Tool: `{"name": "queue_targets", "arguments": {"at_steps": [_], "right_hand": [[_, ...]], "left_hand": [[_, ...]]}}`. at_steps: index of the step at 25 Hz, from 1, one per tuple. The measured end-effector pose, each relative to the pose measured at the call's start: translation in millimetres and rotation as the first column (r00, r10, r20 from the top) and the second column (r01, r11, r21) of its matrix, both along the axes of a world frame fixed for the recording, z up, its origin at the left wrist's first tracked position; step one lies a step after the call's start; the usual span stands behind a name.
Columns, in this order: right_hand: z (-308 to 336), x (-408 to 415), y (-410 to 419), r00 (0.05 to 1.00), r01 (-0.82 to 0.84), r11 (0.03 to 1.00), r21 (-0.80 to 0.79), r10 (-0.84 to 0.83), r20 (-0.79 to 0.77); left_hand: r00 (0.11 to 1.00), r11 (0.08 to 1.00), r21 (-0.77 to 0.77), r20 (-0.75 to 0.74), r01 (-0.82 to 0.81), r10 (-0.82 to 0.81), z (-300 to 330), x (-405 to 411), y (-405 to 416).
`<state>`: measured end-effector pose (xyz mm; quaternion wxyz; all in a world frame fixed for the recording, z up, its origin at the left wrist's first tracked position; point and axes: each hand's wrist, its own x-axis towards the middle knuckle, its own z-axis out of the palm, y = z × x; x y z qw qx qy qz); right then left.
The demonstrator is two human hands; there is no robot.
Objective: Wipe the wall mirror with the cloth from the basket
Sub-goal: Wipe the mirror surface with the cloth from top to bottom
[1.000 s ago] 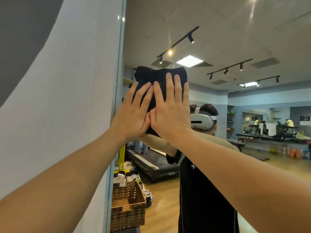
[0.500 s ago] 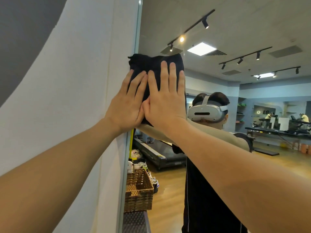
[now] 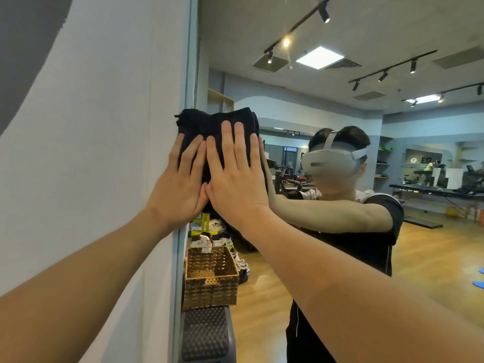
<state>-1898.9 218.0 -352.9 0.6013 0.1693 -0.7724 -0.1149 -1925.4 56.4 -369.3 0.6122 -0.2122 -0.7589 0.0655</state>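
Far wall sign [image 3: 422,160] in the mirror — lettering too blurred.

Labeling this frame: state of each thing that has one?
cloth: bunched, pressed flat against the mirror at its left edge
left hand: open, fingers straight on the cloth
right hand: open, fingers straight on the cloth
mirror: upright on the wall
basket: upright, seen in the mirror

A white wall [image 3: 91,153] with a grey curved patch [image 3: 23,48] stands at the left. Reflected in the glass: ceiling track lights [image 3: 324,14], a lit ceiling panel [image 3: 319,57], a wooden floor [image 3: 432,247], shoes [image 3: 209,226], treadmills [image 3: 288,179] and a dark bench [image 3: 434,192].
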Motion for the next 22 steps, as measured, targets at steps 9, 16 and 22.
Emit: {"name": "queue_targets", "arguments": {"at_steps": [9, 16, 22], "right_hand": [[-5, 15, 46, 1.000, 0.011, 0.999, 0.040, -0.011, -0.012], [-6, 37, 108, 1.000, 0.002, 0.999, 0.050, -0.002, 0.011], [-3, 65, 187, 1.000, 0.024, 0.997, 0.073, -0.025, 0.008]], "left_hand": [[0.997, 0.998, 0.001, -0.044, 0.061, -0.061, -7, 23, 46], [0.994, 0.997, -0.054, 0.096, -0.055, 0.060, -11, 40, 103], [0.981, 0.999, -0.036, 0.189, -0.030, 0.036, -11, 53, 176]]}}
